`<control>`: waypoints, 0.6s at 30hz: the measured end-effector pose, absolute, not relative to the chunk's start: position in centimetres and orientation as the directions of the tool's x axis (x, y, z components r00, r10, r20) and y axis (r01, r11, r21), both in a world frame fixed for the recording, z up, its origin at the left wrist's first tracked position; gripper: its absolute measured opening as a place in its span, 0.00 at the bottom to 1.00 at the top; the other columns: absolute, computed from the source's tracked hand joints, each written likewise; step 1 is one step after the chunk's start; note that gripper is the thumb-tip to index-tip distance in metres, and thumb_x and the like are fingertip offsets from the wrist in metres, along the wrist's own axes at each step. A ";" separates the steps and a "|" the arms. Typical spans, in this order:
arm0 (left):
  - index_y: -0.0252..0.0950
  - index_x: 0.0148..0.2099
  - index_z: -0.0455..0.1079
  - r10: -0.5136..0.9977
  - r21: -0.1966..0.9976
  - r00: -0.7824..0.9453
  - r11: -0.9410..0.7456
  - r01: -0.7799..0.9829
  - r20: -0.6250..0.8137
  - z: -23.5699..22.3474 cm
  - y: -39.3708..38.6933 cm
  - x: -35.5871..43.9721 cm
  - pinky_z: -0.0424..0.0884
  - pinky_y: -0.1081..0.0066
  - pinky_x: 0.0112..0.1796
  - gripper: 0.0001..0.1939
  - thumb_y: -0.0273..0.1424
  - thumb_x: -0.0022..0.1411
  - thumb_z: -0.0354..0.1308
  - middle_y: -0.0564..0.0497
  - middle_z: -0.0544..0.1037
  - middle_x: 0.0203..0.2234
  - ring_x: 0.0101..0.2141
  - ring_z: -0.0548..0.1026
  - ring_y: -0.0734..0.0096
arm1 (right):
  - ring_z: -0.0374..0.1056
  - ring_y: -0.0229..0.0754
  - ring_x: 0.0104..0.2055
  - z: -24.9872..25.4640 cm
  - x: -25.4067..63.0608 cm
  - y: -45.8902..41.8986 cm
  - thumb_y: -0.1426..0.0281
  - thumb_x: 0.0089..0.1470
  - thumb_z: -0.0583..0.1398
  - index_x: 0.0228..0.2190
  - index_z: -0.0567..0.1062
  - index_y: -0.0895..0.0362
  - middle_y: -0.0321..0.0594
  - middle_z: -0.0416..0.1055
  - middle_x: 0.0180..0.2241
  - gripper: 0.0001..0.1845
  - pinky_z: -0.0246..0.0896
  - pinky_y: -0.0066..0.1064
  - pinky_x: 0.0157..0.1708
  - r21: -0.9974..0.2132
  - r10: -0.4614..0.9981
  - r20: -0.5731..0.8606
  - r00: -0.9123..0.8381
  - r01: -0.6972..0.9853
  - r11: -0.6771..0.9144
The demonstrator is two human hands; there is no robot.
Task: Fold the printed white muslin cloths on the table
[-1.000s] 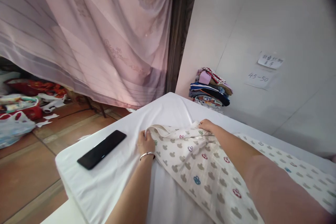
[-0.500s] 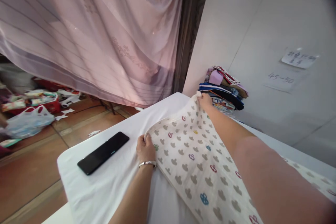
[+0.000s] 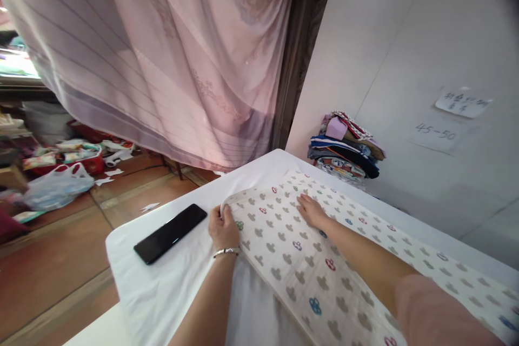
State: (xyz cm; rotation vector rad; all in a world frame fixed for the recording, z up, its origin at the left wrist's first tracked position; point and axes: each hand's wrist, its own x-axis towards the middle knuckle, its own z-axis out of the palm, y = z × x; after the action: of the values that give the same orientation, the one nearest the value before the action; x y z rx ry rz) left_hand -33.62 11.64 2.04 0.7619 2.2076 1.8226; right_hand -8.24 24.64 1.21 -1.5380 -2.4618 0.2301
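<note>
A white cloth (image 3: 284, 259) printed with grey and coloured mouse-head shapes lies spread over the white-covered table (image 3: 162, 292). At its near left corner my left hand (image 3: 224, 228), with a bracelet at the wrist, pinches the edge between thumb and fingers. Flat on the upper middle of the cloth rests my right hand (image 3: 312, 211), its fingers stretched out and holding nothing. Beyond my right forearm the cloth runs on toward the right side of the table. A black phone (image 3: 170, 234) lies on the table, left of my left hand.
Folded clothes (image 3: 346, 146) are stacked by the white wall (image 3: 405, 54), which bears handwritten paper notes (image 3: 436, 134). A pink curtain (image 3: 194, 54) hangs behind the table. On the tiled floor at left are a plastic bag (image 3: 59, 186) and a red basket (image 3: 95, 165).
My right hand has let go of the cloth's far corner and come back onto its surface. The far part now lies flat. My left hand keeps its pinch on the near corner.
</note>
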 end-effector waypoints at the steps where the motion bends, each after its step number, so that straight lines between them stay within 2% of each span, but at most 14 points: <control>1: 0.37 0.33 0.65 0.507 0.950 -0.844 0.140 0.280 0.174 1.9 11.6 -33.7 0.62 0.72 0.30 0.08 0.35 0.56 0.48 0.54 0.69 0.23 0.27 0.67 0.71 | 0.55 0.44 0.55 1.3 -8.4 24.7 0.67 0.52 0.53 0.46 0.70 0.56 0.43 0.60 0.53 0.19 0.49 0.33 0.51 -0.247 0.902 0.099 -0.420 0.868 0.431; 5: 0.37 0.33 0.65 0.652 0.908 -0.744 0.209 0.363 0.148 1.3 11.6 -33.5 0.61 0.71 0.30 0.07 0.34 0.56 0.49 0.52 0.70 0.24 0.28 0.68 0.68 | 0.55 0.44 0.55 2.9 -9.6 25.9 0.69 0.53 0.49 0.42 0.72 0.57 0.44 0.62 0.51 0.17 0.47 0.32 0.53 -0.232 0.916 0.104 -0.388 0.886 0.402; 8: 0.37 0.35 0.65 0.640 0.907 -0.736 0.143 0.397 0.221 1.6 11.5 -33.2 0.62 0.72 0.31 0.07 0.34 0.58 0.48 0.52 0.71 0.25 0.28 0.69 0.69 | 0.46 0.43 0.59 3.4 -11.7 26.1 0.66 0.55 0.47 0.50 0.65 0.57 0.43 0.55 0.56 0.22 0.40 0.33 0.56 -0.226 0.907 0.122 -0.402 0.879 0.420; 11: 0.37 0.36 0.64 0.575 0.911 -0.765 0.078 0.405 0.291 2.0 11.2 -33.2 0.62 0.73 0.31 0.08 0.34 0.59 0.47 0.52 0.71 0.26 0.29 0.69 0.71 | 0.40 0.45 0.61 2.1 -14.4 25.1 0.58 0.55 0.46 0.55 0.58 0.56 0.44 0.49 0.59 0.28 0.36 0.39 0.56 -0.225 0.898 0.068 -0.435 0.870 0.439; 13: 0.37 0.36 0.64 0.583 0.901 -0.760 0.105 0.421 0.288 2.0 11.2 -33.4 0.62 0.73 0.31 0.08 0.33 0.60 0.46 0.51 0.72 0.27 0.29 0.70 0.70 | 0.36 0.48 0.62 0.9 -15.8 24.3 0.55 0.55 0.46 0.57 0.54 0.58 0.46 0.44 0.61 0.32 0.33 0.44 0.57 -0.247 0.901 0.011 -0.433 0.872 0.422; 15: 0.37 0.36 0.64 0.666 0.866 -0.710 0.192 0.462 0.230 1.8 11.3 -33.6 0.62 0.72 0.31 0.07 0.32 0.60 0.45 0.49 0.73 0.28 0.30 0.70 0.67 | 0.34 0.49 0.63 0.1 -16.5 24.0 0.53 0.54 0.47 0.57 0.53 0.57 0.45 0.41 0.61 0.34 0.29 0.45 0.57 -0.301 0.909 -0.015 -0.417 0.869 0.394; 18: 0.37 0.36 0.64 0.791 0.783 -0.585 0.247 0.571 0.178 1.4 11.5 -33.4 0.62 0.70 0.32 0.08 0.31 0.60 0.45 0.47 0.74 0.30 0.33 0.72 0.64 | 0.40 0.45 0.62 0.5 -16.0 24.4 0.56 0.51 0.51 0.54 0.59 0.54 0.41 0.49 0.59 0.30 0.35 0.39 0.57 -0.374 0.921 0.017 -0.389 0.852 0.367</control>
State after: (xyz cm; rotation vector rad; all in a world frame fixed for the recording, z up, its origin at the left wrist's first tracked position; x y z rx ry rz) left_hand -33.44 11.48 1.40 1.2715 2.2669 1.2537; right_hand -16.02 24.45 0.46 -1.5881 -2.4042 0.4532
